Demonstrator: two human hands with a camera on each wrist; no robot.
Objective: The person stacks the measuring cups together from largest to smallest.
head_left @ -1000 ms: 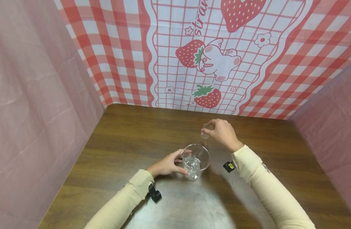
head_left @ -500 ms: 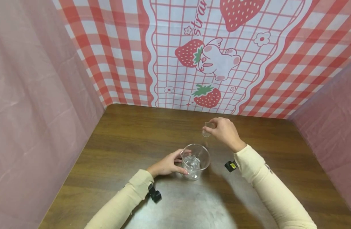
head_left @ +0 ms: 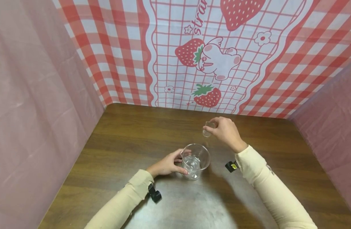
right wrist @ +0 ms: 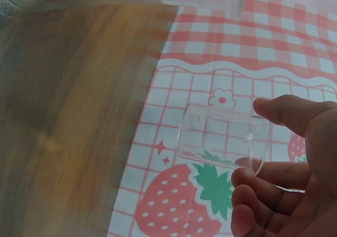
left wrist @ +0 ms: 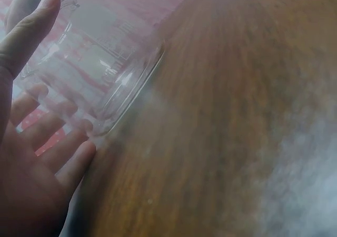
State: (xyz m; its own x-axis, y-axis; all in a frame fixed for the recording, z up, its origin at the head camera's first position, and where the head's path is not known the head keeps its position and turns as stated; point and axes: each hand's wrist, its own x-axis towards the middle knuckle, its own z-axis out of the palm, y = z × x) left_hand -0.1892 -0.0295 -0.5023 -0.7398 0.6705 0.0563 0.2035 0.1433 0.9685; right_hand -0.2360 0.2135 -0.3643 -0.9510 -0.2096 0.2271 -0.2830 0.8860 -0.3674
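Note:
A large clear glass beaker (head_left: 200, 160) stands upright on the brown wooden table, and I see no coloured contents in it. My left hand (head_left: 167, 163) holds its left side, with the thumb in front and the fingers behind; printed markings show on its wall (left wrist: 100, 52) in the left wrist view. Beyond it and a little to the right, my right hand (head_left: 225, 132) pinches a small clear glass beaker (head_left: 207, 131) near its rim between thumb and fingers. In the right wrist view the small beaker (right wrist: 221, 134) hangs above the table, apart from the large one.
The wooden table (head_left: 129, 127) ends at a red-and-white checked cloth (head_left: 175, 76) with printed strawberries at the back. Pink curtains hang along the left (head_left: 43, 111) and right (head_left: 330, 133). Black wrist cameras (head_left: 154, 193) sit at both cuffs.
My right hand and the small beaker have shifted slightly to the right and up in the head view. The left hand and the large beaker stay where they were.

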